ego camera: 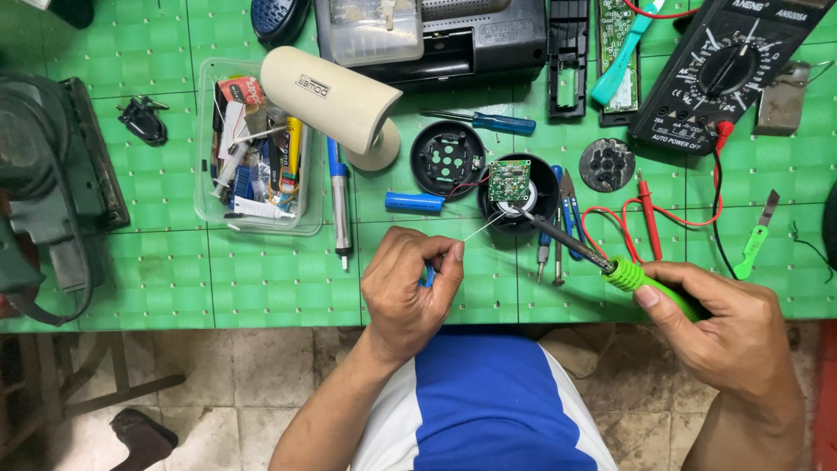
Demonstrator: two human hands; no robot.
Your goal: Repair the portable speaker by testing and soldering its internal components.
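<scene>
Single head view, looking straight down, close over green bench [261, 288]; floor [218, 392] at 6 o'clock edge.

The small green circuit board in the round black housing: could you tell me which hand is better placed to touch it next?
Right. The right hand holds the soldering iron, tip almost at the circuit board; the left hand only feeds thin wire.

Circuit board [509, 180] sits on round housing [520, 194], mid-table; second round housing [447, 158] just left of it, battery cell [415, 202] below that. Plastic tray [206, 187] of small parts lies far left, lamp head [331, 98] overlapping its right edge. Multimeter [728, 70] sits back right, probes [649, 218] before it.
</scene>
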